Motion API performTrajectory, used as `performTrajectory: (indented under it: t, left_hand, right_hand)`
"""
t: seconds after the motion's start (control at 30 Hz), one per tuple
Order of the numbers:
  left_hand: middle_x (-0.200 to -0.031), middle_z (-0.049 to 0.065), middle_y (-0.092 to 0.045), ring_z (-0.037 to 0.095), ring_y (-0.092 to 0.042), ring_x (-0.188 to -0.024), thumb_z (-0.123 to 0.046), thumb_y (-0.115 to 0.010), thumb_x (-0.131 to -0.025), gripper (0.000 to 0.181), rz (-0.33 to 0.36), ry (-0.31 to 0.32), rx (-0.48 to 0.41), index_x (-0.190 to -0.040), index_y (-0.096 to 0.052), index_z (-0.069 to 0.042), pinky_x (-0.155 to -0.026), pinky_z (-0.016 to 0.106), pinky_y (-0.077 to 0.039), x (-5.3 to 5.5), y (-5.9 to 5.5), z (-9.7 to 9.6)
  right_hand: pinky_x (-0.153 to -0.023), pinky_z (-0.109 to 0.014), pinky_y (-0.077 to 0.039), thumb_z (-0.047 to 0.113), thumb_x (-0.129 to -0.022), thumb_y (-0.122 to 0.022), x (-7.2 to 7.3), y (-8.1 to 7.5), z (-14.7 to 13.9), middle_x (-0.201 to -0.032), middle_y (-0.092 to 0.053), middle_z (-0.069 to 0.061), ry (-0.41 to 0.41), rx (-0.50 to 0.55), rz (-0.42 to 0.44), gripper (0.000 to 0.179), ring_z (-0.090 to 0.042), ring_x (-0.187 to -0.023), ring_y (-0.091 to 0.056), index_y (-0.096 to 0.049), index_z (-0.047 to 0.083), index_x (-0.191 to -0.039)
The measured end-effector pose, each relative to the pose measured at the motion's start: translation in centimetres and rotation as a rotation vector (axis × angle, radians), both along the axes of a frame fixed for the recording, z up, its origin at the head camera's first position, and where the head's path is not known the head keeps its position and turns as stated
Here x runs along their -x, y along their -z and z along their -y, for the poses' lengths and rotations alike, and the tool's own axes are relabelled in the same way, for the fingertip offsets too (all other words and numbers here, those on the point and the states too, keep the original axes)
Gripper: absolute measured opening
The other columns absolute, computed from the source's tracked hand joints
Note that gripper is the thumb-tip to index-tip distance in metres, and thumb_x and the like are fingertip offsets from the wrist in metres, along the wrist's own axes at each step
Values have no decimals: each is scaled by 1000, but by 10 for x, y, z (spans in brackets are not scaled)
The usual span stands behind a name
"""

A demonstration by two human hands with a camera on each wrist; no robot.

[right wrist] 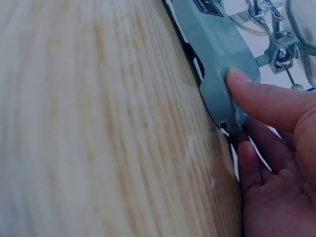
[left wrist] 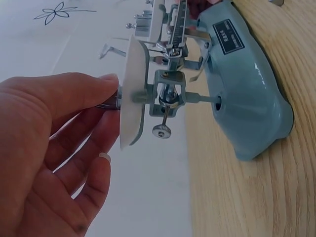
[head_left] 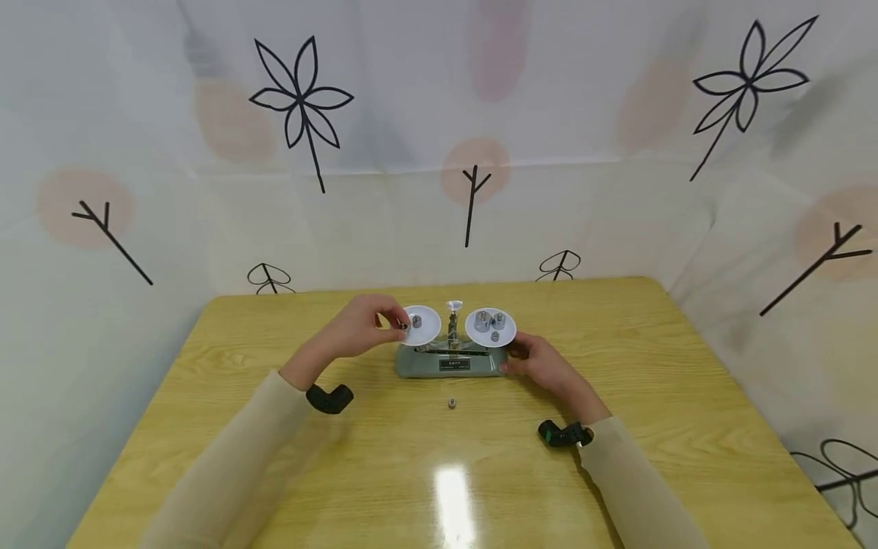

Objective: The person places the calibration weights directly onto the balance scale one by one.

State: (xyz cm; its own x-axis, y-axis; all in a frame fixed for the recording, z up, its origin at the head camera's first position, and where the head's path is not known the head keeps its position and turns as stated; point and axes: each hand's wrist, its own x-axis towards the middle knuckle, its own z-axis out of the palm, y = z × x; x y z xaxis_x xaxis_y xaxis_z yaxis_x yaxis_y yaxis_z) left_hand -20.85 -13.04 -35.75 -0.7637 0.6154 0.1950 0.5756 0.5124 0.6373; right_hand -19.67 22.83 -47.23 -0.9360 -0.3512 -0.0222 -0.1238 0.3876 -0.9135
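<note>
A balance scale with a grey-green base (head_left: 417, 367) stands near the back of the table. My left hand (head_left: 357, 328) pinches a small metal weight (left wrist: 119, 97) between thumb and fingers, right at the face of the white left pan (head_left: 428, 333). Another weight (head_left: 416, 321) sits on that pan. Several metal weights, including a large one (head_left: 482, 321), rest on the right pan (head_left: 509, 335). My right hand (head_left: 545, 366) grips the right end of the base, thumb on the front side and fingers behind. In the right wrist view the thumb (right wrist: 266, 98) presses the painted metal.
One small loose weight (head_left: 452, 403) lies on the wooden table (head_left: 384, 473) in front of the scale. A patterned cloth (head_left: 384, 221) hangs behind the table and along both sides.
</note>
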Motion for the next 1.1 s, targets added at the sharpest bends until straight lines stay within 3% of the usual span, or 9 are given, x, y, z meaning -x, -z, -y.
performTrajectory:
  t: [0.17, 0.53, 1.1]
  left_hand:
    - [-97, -3, -68, 14, -62, -88, -12, -77, -88, 13, 16, -15, 6, -100, -74, -12, -65, 34, -47, 5, 4, 1]
    - [-97, -2, -67, 15, -61, -88, -11, -78, -88, 12, 24, 12, 1, -99, -74, -12, -66, 34, -48, 14, 4, 3]
    - [-95, -4, -67, 15, -60, -87, -11, -77, -88, 10, 22, -9, -21, -97, -75, -13, -67, 35, -46, 12, 0, 5]
  right_hand:
    - [-105, -52, -41, 5, -86, -77, -1, 1, 1, -140, -52, -24, -5, 15, -3, 63, -40, -129, -49, -49, -5, -141]
    - [-104, -53, -42, 6, -86, -77, 1, -1, 3, -140, -52, -26, 0, -7, -8, 63, -41, -128, -50, -49, -6, -141]
    - [-103, -52, -43, 5, -87, -75, -2, -10, 5, -139, -52, -26, 1, 4, 14, 61, -42, -128, -50, -48, -7, -141]
